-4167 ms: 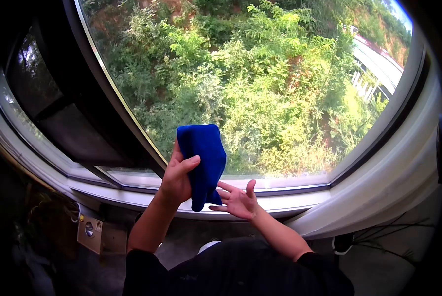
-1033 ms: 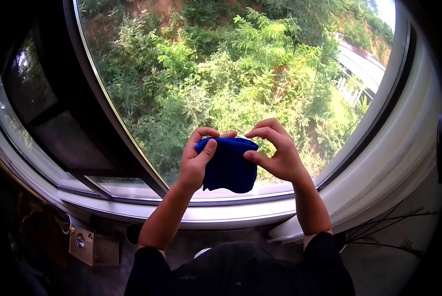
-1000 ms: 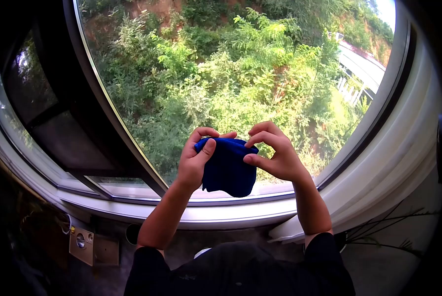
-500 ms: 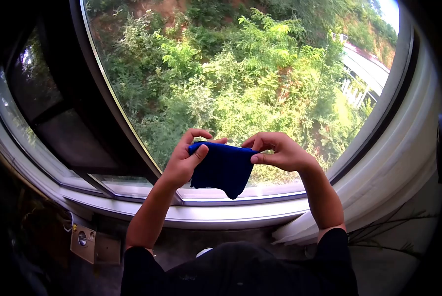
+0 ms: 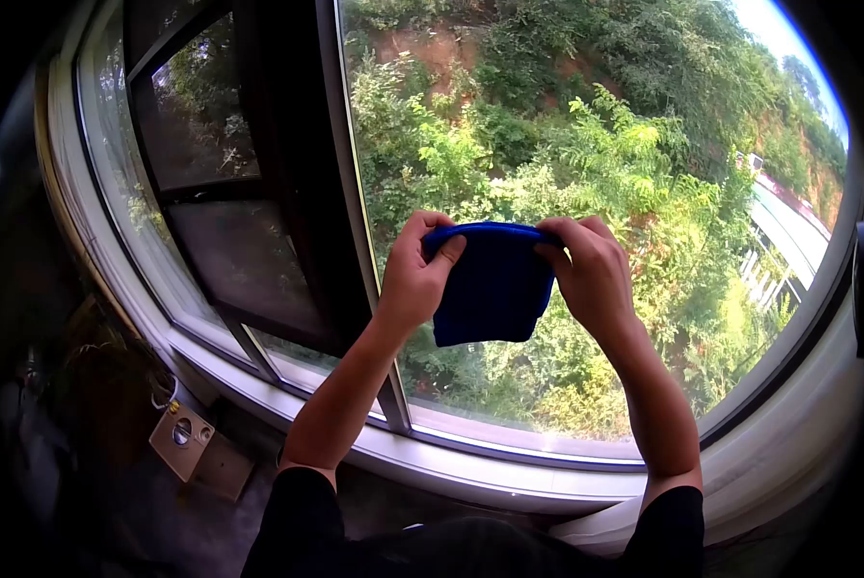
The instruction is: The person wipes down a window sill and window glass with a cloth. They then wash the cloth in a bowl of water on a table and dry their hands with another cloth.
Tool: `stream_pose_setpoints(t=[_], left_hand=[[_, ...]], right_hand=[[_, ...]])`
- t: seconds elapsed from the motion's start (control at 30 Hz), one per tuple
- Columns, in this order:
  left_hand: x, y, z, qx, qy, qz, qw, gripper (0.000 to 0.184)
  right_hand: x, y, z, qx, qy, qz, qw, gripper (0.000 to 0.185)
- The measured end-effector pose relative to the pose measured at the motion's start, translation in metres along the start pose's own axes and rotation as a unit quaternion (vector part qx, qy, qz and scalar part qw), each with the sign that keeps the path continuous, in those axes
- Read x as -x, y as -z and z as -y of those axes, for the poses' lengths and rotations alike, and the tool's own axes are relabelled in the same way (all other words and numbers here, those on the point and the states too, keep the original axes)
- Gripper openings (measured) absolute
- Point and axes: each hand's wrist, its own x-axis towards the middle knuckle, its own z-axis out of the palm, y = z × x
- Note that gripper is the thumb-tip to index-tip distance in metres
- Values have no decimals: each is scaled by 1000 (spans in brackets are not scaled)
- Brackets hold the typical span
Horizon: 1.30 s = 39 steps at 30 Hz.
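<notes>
A dark blue folded cloth [image 5: 494, 289] hangs between my two hands, in front of the window. My left hand [image 5: 420, 270] pinches its upper left corner, thumb on the near side. At the upper right corner my right hand [image 5: 591, 265] grips the cloth between thumb and fingers. Its top edge is a brighter blue and bows slightly upward, while the lower edge hangs loose. The far side of the cloth is hidden from me.
A large window pane [image 5: 567, 405] shows green trees outside, with a dark-framed screen panel [image 5: 249, 250] at its left. Below runs a white sill [image 5: 451, 469]. A beige box [image 5: 181, 438] stands on the floor at lower left, and a pale curtain [image 5: 759, 491] hangs at right.
Both hands have raised the cloth. Its top edge is now taut, and the right hand has a fuller grip on its corner. The view has turned to the left.
</notes>
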Motion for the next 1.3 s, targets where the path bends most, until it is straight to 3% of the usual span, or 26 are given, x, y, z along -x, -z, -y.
stream_pose_setpoints(t=[0.03, 0.17, 0.2, 0.23, 0.27, 0.33, 0.37, 0.43, 0.57, 0.63, 0.67, 0.7, 0.77, 0.9, 1.03, 1.1, 1.17, 1.3], left_hand=[[-13, 10, -8, -9, -5, 20, 1000, 15], [-77, 32, -25, -35, -51, -12, 998, 13], [-90, 35, -30, -216, -124, -107, 962, 14], [-100, 38, -35, -386, -190, -199, 881, 17], [-108, 36, -41, -382, -191, -198, 882, 17], [-121, 27, -50, -296, -51, -225, 927, 17], [-127, 24, -48, -293, -55, -223, 928, 17], [-137, 21, -43, -230, -116, -306, 917, 21], [-142, 15, -29, -186, -118, -318, 922, 26], [-140, 9, -9, -162, -275, -307, 897, 32], [-137, 13, 1, -293, -334, -279, 851, 34], [-134, 15, 3, -291, -336, -280, 851, 34], [-130, 21, 8, -485, -410, -242, 734, 40], [-138, 21, 12, -507, -417, -224, 721, 47], [-141, 27, 23, -477, -369, -147, 784, 60], [-143, 29, 24, -504, -351, -151, 775, 63], [-144, 31, 27, -531, -335, -156, 763, 65], [-143, 33, 26, -584, -307, -171, 732, 64]], right_hand=[[-15, -6, 1, 32, 36, -24, 999, 14], [-72, -14, 17, 32, -66, -52, 996, 15], [-87, -19, 22, 37, -104, -52, 992, 16], [-101, -24, 28, 41, -143, -52, 988, 17], [-113, -35, 27, 4, -167, -68, 984, 19], [-130, -57, 28, -104, -226, -79, 965, 22], [-134, -69, 27, -183, -237, -107, 948, 23], [-141, -87, 33, -225, -214, -177, 934, 27], [-130, -95, 49, -174, -152, -229, 946, 35], [-122, -106, 44, -155, -39, -251, 955, 40], [-117, -109, 39, -73, -1, -209, 975, 43], [-114, -114, 36, -73, 2, -211, 975, 43], [-110, -123, 34, 117, 42, -195, 973, 46], [-120, -129, 45, 135, 27, -192, 972, 46], [-130, -133, 33, 174, 69, -214, 959, 50], [-130, -132, 29, 121, 58, -149, 980, 56], [-129, -134, 21, 139, 73, -149, 976, 60], [-121, -143, 23, 223, 65, -170, 958, 52]])
